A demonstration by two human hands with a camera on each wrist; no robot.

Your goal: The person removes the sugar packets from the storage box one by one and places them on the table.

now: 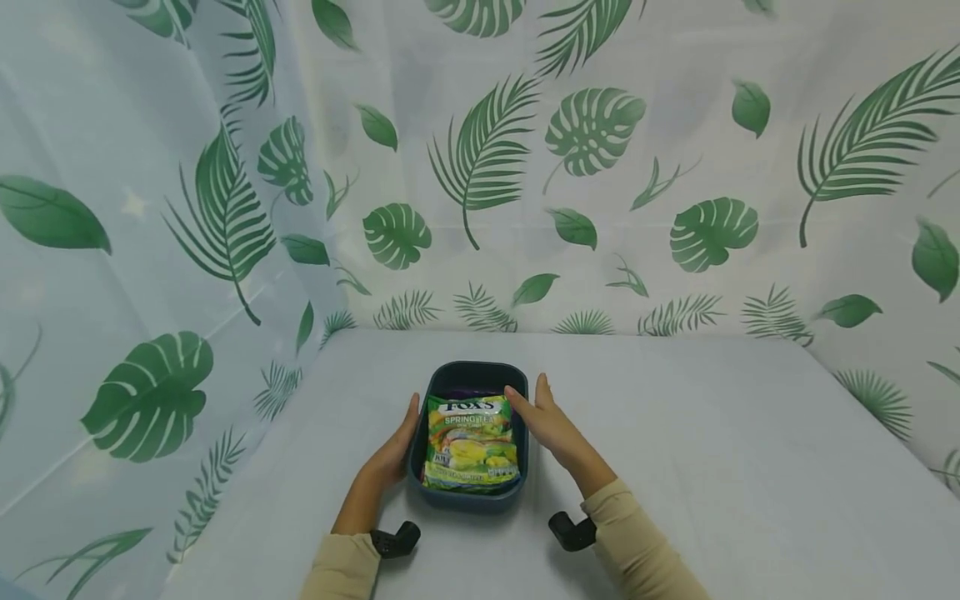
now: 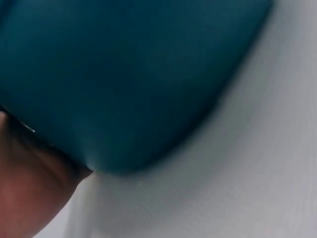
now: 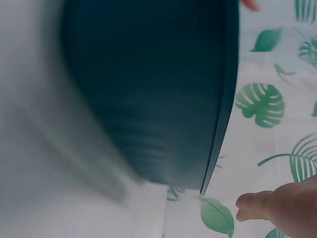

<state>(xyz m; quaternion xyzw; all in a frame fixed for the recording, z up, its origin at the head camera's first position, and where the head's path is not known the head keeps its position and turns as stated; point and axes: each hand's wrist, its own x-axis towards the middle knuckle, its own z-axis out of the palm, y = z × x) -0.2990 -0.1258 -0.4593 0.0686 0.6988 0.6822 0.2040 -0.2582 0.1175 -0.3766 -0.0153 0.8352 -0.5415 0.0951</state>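
Teal, round-cornered bin (image 1: 468, 503) holds crinkled, glossy packet (image 1: 472, 446).

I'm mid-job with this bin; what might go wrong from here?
The right grip has fingers standing off the bin, so that side might drop if it's lifted now.

The bag has no visible fastening, so it may slide if the bin tilts.

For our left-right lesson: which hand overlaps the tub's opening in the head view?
The right hand: its thumb overlaps it; the left hand lies outside the tub.
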